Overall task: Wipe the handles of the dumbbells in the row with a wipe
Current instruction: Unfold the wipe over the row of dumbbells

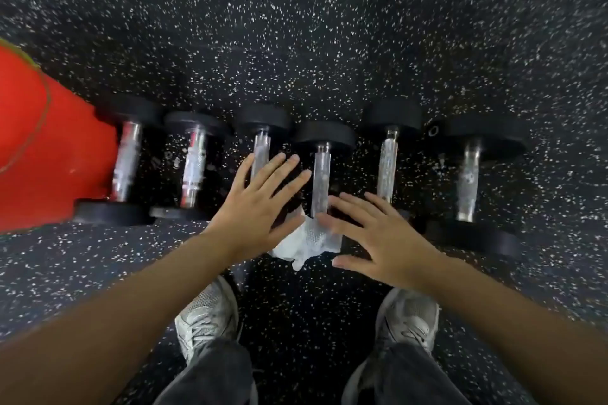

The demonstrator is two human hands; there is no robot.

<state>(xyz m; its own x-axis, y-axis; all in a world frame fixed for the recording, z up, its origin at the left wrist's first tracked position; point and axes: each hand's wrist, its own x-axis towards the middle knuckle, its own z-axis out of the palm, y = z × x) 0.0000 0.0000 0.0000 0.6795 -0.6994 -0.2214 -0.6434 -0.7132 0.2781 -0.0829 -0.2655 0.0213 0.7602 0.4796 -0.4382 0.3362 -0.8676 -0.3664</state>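
Dumbbells: six chrome-handled dumbbells with black round rubber ends (320,174) lie side by side in a row on the black speckled rubber floor (329,26), handles pointing away from me.
Wipe: a crumpled white paper wipe (307,242) sits on the floor at the near end of the fourth handle from the left, between my two hands; I hold it with neither.
Left hand: my left hand (260,210) is spread flat, fingers straight, over the near part of the third dumbbell's handle, gripping nothing; I cannot tell whether it touches the metal.
Right hand: my right hand (378,237) is also splayed wide and empty, just right of the wipe, its fingertips near the wipe's edge.
Other things: a red moulded plastic object (49,158) lies at the left end of the row; my grey lace-up shoes (207,319) stand below the hands.
Step, as I judge it: picking up the wipe, with the handles yet to be rubbed.
Risk one: round ends may let a dumbbell roll sideways into its neighbour if I push across a handle.
Risk two: a thin, crumpled wipe may snag and tear on the knurled chrome.
Risk three: with six alike handles, I could skip one.
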